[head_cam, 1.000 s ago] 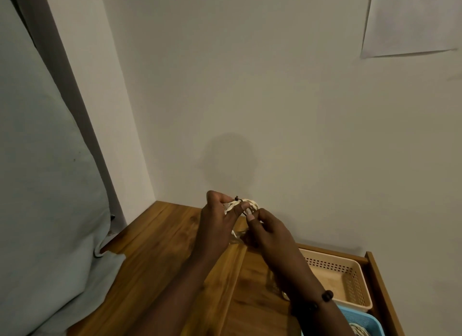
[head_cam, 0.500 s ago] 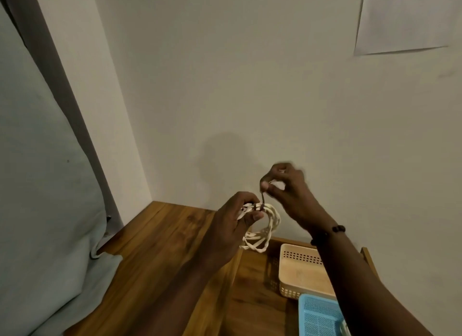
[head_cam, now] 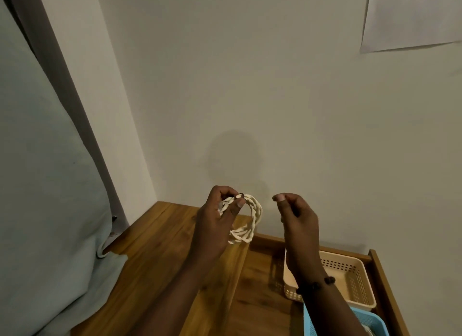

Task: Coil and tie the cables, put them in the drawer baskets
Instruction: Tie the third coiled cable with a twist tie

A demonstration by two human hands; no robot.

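Note:
A coiled white cable (head_cam: 251,220) hangs from my left hand (head_cam: 217,218), which pinches it at the top where a small dark tie (head_cam: 240,195) wraps the loops. My right hand (head_cam: 297,217) is a short way to the right of the coil, apart from it, fingers loosely curled with nothing visible in them. Below my right wrist sits a beige perforated basket (head_cam: 355,278) inside the open wooden drawer (head_cam: 382,288). A blue basket (head_cam: 370,322) lies in front of it at the lower edge.
The wooden top (head_cam: 152,255) runs left of the drawer into the wall corner. Pale blue fabric (head_cam: 42,185) fills the left side and drapes onto the wood. A sheet of paper (head_cam: 412,18) is stuck on the wall at upper right.
My right hand has let go of the tie, dropped and drawn to the right, away from the coil. My left hand still holds the coil, slightly lower.

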